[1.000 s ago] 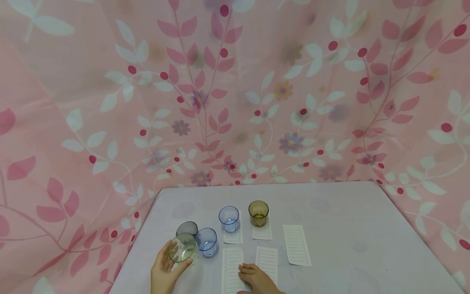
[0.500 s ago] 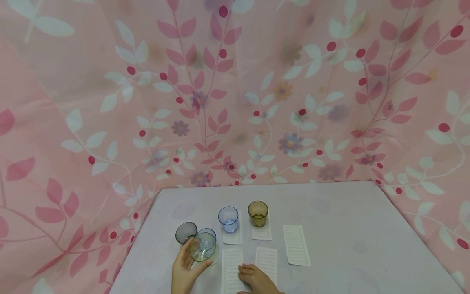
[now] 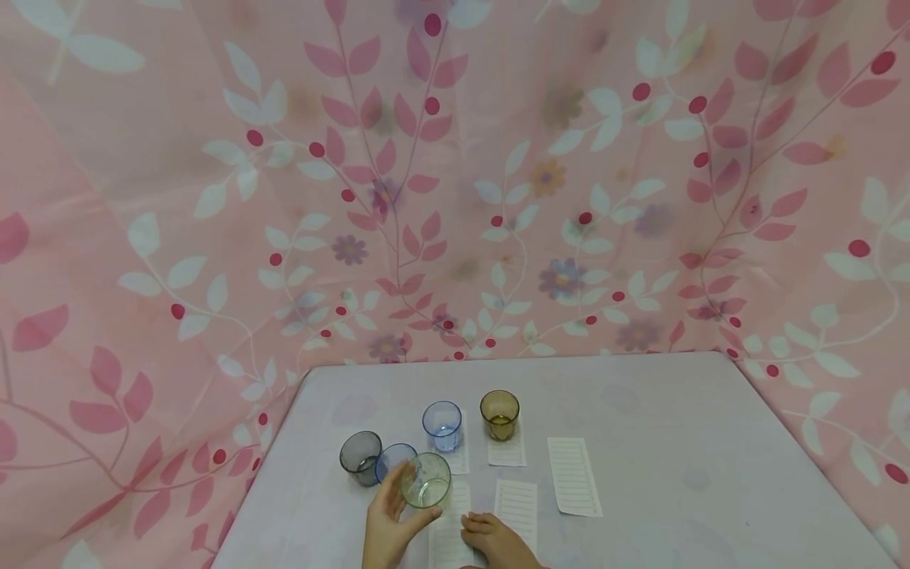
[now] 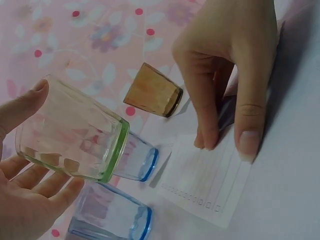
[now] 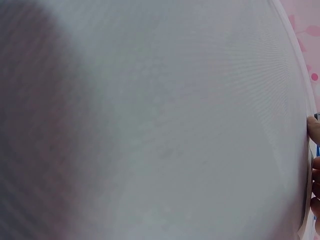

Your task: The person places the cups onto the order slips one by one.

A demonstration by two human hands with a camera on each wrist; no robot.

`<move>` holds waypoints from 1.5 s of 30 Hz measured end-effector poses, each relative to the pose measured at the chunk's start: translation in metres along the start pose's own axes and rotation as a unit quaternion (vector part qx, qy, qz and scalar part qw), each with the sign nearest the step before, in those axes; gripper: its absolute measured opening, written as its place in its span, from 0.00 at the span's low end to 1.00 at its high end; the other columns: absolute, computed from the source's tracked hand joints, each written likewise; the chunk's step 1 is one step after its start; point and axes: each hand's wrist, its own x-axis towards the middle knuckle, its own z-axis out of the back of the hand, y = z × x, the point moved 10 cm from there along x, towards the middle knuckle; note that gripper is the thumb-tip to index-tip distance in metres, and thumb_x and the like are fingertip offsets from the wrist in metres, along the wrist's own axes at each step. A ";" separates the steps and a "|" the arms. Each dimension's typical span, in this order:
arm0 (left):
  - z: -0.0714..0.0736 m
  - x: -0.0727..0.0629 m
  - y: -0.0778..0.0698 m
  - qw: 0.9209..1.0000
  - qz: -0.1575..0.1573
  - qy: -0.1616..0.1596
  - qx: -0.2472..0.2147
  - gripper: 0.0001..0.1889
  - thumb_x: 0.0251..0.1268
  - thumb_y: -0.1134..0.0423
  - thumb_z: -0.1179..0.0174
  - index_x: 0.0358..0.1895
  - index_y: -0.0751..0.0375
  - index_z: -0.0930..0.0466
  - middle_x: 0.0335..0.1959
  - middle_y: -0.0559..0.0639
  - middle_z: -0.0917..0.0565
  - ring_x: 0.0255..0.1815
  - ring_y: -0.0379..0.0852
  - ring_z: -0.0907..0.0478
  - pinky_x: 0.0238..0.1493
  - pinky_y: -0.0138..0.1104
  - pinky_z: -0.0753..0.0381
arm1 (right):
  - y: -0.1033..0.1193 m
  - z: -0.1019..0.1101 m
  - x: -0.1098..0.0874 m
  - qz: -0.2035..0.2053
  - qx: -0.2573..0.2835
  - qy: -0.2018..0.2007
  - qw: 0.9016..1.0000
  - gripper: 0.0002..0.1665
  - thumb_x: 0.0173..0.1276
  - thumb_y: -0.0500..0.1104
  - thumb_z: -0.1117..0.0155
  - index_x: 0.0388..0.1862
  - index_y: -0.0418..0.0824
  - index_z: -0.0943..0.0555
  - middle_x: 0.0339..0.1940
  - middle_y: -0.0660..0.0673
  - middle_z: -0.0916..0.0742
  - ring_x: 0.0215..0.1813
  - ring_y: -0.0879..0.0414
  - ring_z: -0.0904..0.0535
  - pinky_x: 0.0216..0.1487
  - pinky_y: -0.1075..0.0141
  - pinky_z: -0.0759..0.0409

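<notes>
In the head view my left hand grips a pale green-tinted drinking glass round its side, upright and raised above the near left paper strip. The left wrist view shows that glass between the thumb and the fingers, with its thick green base off the table. My right hand rests with its fingertips on the same strip, thumb and fingers apart. Just behind the left hand stands a blue glass, partly covered by it. A grey glass is to its left.
Farther back, another blue glass and an amber glass stand on paper strips. One more strip lies beside the right hand, and another strip farther right. A patterned pink curtain surrounds the table.
My left hand has carried the green-tinted glass rightward, from in front of the grey glass, past the near blue glass, to over the paper strip. The right hand has stayed in place.
</notes>
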 end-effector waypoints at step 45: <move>-0.035 0.010 0.061 0.999 0.023 0.026 -0.006 0.42 0.40 0.71 0.25 0.63 0.73 0.36 0.60 0.72 0.29 0.63 0.66 0.33 0.63 0.53 0.34 | 0.000 -0.001 0.002 0.017 -0.009 0.019 1.000 0.33 0.61 0.63 0.40 0.44 0.35 0.15 0.46 0.40 0.14 0.50 0.50 0.20 0.50 0.66 0.20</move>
